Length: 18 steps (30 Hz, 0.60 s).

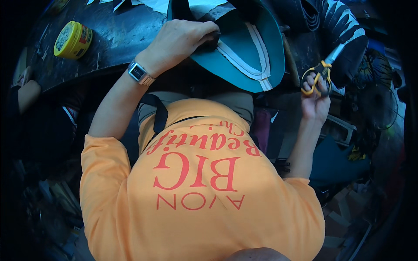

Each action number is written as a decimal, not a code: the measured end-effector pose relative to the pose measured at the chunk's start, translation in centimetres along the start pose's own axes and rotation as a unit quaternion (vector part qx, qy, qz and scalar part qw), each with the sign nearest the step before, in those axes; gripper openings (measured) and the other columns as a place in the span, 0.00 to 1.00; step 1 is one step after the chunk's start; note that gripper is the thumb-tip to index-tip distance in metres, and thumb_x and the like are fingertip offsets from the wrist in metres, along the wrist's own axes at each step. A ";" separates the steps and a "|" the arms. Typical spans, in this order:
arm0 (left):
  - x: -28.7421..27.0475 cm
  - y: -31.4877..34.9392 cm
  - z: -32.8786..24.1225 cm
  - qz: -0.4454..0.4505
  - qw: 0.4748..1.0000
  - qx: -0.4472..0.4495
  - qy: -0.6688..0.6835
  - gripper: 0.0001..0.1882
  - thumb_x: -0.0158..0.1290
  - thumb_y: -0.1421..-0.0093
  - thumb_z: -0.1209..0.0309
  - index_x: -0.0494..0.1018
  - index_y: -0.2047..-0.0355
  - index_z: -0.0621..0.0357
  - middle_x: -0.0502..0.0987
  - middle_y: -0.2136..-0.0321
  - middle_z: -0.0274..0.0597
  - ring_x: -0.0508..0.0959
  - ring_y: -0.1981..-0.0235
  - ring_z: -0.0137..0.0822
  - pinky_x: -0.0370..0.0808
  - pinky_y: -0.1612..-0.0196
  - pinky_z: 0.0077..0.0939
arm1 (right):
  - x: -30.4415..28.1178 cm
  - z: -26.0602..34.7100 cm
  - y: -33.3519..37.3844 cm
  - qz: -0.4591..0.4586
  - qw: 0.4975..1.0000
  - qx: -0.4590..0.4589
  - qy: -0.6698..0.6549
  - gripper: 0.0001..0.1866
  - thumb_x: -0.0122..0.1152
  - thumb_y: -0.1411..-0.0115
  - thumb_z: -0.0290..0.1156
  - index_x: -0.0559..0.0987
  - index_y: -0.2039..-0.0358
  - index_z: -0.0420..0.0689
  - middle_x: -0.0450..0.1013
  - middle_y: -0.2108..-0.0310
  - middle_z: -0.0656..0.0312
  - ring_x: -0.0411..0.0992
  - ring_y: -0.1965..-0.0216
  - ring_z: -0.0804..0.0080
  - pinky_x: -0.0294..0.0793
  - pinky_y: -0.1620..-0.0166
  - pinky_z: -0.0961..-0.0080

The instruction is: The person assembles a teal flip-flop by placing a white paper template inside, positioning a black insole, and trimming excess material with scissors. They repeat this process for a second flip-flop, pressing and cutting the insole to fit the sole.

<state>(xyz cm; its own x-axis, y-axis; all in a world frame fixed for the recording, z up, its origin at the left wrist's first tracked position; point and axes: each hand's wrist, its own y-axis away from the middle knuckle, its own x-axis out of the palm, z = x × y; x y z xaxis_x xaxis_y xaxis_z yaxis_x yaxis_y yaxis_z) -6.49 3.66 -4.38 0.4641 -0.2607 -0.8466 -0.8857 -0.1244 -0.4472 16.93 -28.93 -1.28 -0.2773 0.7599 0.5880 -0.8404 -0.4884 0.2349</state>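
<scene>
A teal piece of sheet material [237, 61] hangs over the table's near edge in front of me. A pale strip [264, 65], bent into a V, runs along its face. My left hand [185, 39], with a watch [138, 73] on the wrist, is closed at the teal piece's left side. Its fingertips pinch a small dark piece of material [212, 43] at the strip's end. Off to the right, my right hand [317, 102] has its fingers through the handles of yellow-and-black scissors [322, 78]. Their blades point up and right, away from the teal piece, and look closed.
A yellow tub [73, 40] stands at the left of the dark table [117, 35]. Another person's hand [28, 85] is at the far left. Dark rolled material [307, 15] and a fanned stack of dark pieces [342, 26] lie at the back right. A fan [381, 106] stands right.
</scene>
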 end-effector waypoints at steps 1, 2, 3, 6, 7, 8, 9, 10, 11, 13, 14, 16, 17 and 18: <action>0.0 -0.3 0.1 0.004 1.000 0.002 -0.003 0.11 0.57 0.35 0.66 0.77 0.53 0.51 0.83 0.66 0.44 0.83 0.68 0.44 0.80 0.64 0.33 | 0.8 -0.3 1.9 0.105 0.993 0.038 -0.029 0.31 0.64 0.36 0.29 0.64 0.34 0.40 0.72 0.63 0.53 0.73 0.69 0.70 0.73 0.68 0.79; 0.0 -0.5 0.2 0.009 1.000 0.005 -0.006 0.11 0.57 0.34 0.66 0.77 0.53 0.51 0.83 0.66 0.45 0.83 0.68 0.45 0.80 0.65 0.33 | 1.7 -0.8 3.5 0.217 0.970 0.095 -0.060 0.35 0.67 0.38 0.32 0.63 0.34 0.40 0.72 0.63 0.53 0.73 0.70 0.72 0.73 0.68 0.79; 0.0 -0.8 0.2 -0.010 1.000 0.023 -0.011 0.10 0.57 0.34 0.66 0.77 0.53 0.51 0.83 0.67 0.44 0.83 0.69 0.45 0.80 0.65 0.32 | 2.7 -1.8 4.6 0.279 0.950 0.134 -0.028 0.40 0.71 0.41 0.37 0.62 0.33 0.39 0.72 0.64 0.54 0.73 0.70 0.72 0.73 0.67 0.80; -0.1 -1.2 0.0 -0.005 0.999 0.028 -0.028 0.10 0.56 0.34 0.67 0.76 0.53 0.52 0.82 0.67 0.42 0.83 0.68 0.44 0.80 0.66 0.31 | 4.6 -4.8 7.4 0.294 0.916 0.244 0.120 0.52 0.77 0.50 0.51 0.60 0.33 0.38 0.72 0.66 0.56 0.75 0.72 0.71 0.73 0.68 0.80; -0.2 -1.2 0.0 0.005 0.999 0.024 -0.022 0.10 0.56 0.33 0.67 0.76 0.53 0.52 0.82 0.66 0.42 0.83 0.68 0.43 0.80 0.65 0.30 | 5.0 -5.9 7.6 0.296 0.902 0.294 0.108 0.52 0.77 0.50 0.52 0.61 0.34 0.38 0.73 0.66 0.56 0.76 0.71 0.71 0.73 0.68 0.80; -0.3 -1.1 0.0 0.014 1.000 0.018 -0.017 0.10 0.56 0.33 0.67 0.76 0.53 0.53 0.82 0.65 0.41 0.83 0.67 0.43 0.80 0.65 0.30 | 5.1 -6.8 7.6 0.296 0.882 0.348 0.118 0.52 0.77 0.51 0.52 0.61 0.34 0.38 0.73 0.67 0.56 0.77 0.71 0.70 0.74 0.69 0.80; -0.4 -1.0 0.0 0.022 1.000 0.010 -0.012 0.10 0.56 0.33 0.67 0.76 0.53 0.53 0.82 0.65 0.41 0.84 0.67 0.42 0.80 0.65 0.30 | 5.2 -7.5 7.3 0.304 0.866 0.379 0.117 0.50 0.76 0.50 0.53 0.62 0.36 0.38 0.74 0.66 0.55 0.77 0.70 0.69 0.75 0.68 0.79; -0.5 -0.8 0.1 0.017 1.000 0.009 -0.007 0.11 0.56 0.33 0.67 0.76 0.53 0.54 0.81 0.64 0.41 0.84 0.66 0.42 0.80 0.65 0.29 | 5.1 -8.1 6.9 0.318 0.855 0.399 0.093 0.46 0.75 0.47 0.51 0.64 0.37 0.37 0.74 0.65 0.54 0.77 0.69 0.68 0.76 0.66 0.78; -0.6 -0.7 0.1 0.012 1.000 0.008 -0.001 0.11 0.56 0.33 0.68 0.76 0.52 0.54 0.81 0.62 0.41 0.84 0.66 0.42 0.80 0.64 0.29 | 4.8 -8.3 6.7 0.295 0.852 0.427 0.067 0.44 0.75 0.46 0.50 0.65 0.39 0.37 0.74 0.66 0.53 0.77 0.70 0.67 0.76 0.66 0.77; -0.7 -0.3 0.3 0.007 1.000 0.011 0.015 0.11 0.56 0.33 0.68 0.76 0.52 0.55 0.81 0.61 0.41 0.84 0.64 0.42 0.80 0.63 0.28 | 4.2 -8.7 6.2 0.265 0.850 0.455 0.025 0.40 0.75 0.45 0.49 0.67 0.42 0.37 0.75 0.66 0.51 0.77 0.71 0.65 0.77 0.67 0.74; -0.7 -0.2 0.4 0.007 1.000 0.013 0.026 0.11 0.56 0.33 0.68 0.76 0.52 0.55 0.80 0.60 0.41 0.83 0.64 0.42 0.81 0.63 0.27 | 4.0 -8.9 5.9 0.259 0.848 0.462 0.006 0.38 0.74 0.44 0.48 0.68 0.42 0.37 0.75 0.66 0.50 0.77 0.72 0.64 0.77 0.68 0.73; -0.7 0.0 0.6 0.000 0.999 0.024 0.046 0.11 0.57 0.34 0.69 0.76 0.53 0.55 0.80 0.58 0.42 0.83 0.63 0.43 0.81 0.63 0.27 | 3.6 -9.1 5.4 0.247 0.846 0.472 -0.021 0.37 0.74 0.43 0.47 0.69 0.43 0.37 0.75 0.66 0.48 0.76 0.73 0.63 0.78 0.69 0.71; -0.7 0.1 0.7 -0.007 0.998 0.032 0.056 0.11 0.58 0.35 0.70 0.77 0.53 0.56 0.79 0.58 0.41 0.83 0.63 0.43 0.81 0.64 0.27 | 3.5 -9.3 5.2 0.240 0.845 0.477 -0.030 0.36 0.74 0.43 0.46 0.69 0.43 0.36 0.75 0.66 0.47 0.76 0.74 0.63 0.77 0.70 0.71; -0.8 0.2 0.7 -0.009 0.997 0.040 0.061 0.11 0.59 0.36 0.70 0.77 0.54 0.56 0.79 0.57 0.41 0.83 0.63 0.43 0.81 0.64 0.27 | 3.4 -9.4 5.1 0.232 0.844 0.483 -0.034 0.36 0.74 0.43 0.46 0.70 0.43 0.36 0.75 0.65 0.46 0.76 0.74 0.62 0.77 0.71 0.70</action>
<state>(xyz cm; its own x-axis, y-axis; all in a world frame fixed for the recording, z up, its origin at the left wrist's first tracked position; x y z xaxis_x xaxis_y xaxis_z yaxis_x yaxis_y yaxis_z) -7.00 4.53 -4.03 0.4709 -0.3735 -0.7992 -0.8714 -0.0553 -0.4875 7.32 -24.76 -5.38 -0.4169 0.3804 0.8255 0.1324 -0.8731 0.4692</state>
